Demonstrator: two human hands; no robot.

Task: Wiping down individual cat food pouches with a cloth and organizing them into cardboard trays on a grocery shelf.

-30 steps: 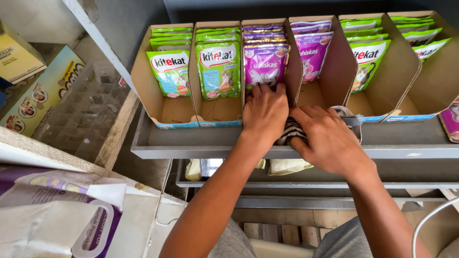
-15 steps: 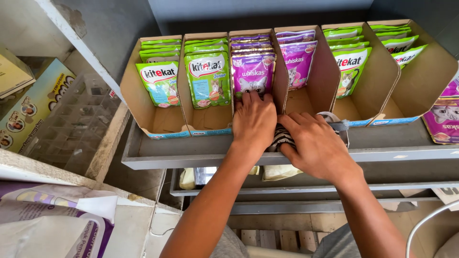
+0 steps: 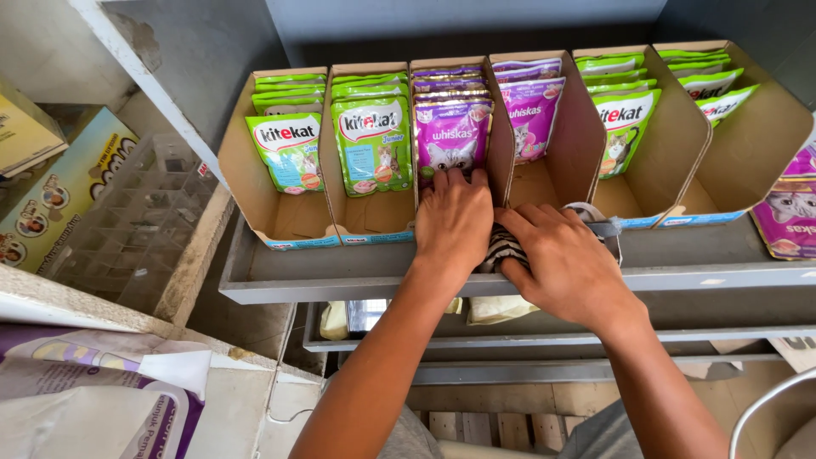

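Observation:
My left hand (image 3: 453, 223) rests palm down in the third cardboard display box (image 3: 501, 144), fingertips touching the front purple cat food pouch (image 3: 450, 143). My right hand (image 3: 565, 263) presses on a striped black-and-white cloth (image 3: 503, 246) at the front edge of the boxes, fingers curled over it. Green pouches (image 3: 371, 140) fill the two boxes to the left, more purple pouches (image 3: 531, 110) stand in the fourth, and green ones (image 3: 625, 119) in the boxes further right. All boxes stand on a grey metal shelf (image 3: 340, 276).
A clear plastic tray (image 3: 136, 221) and colourful cartons (image 3: 47, 191) sit on the left shelf. A purple-and-white sack (image 3: 102, 408) lies at lower left. Lower grey shelves (image 3: 731, 327) hold pale bags (image 3: 493, 308). Purple pouches (image 3: 786, 212) lie at far right.
The view has shifted slightly. My left hand has moved forward into the box until its fingertips touch the purple pouch; my right hand stays on the striped cloth.

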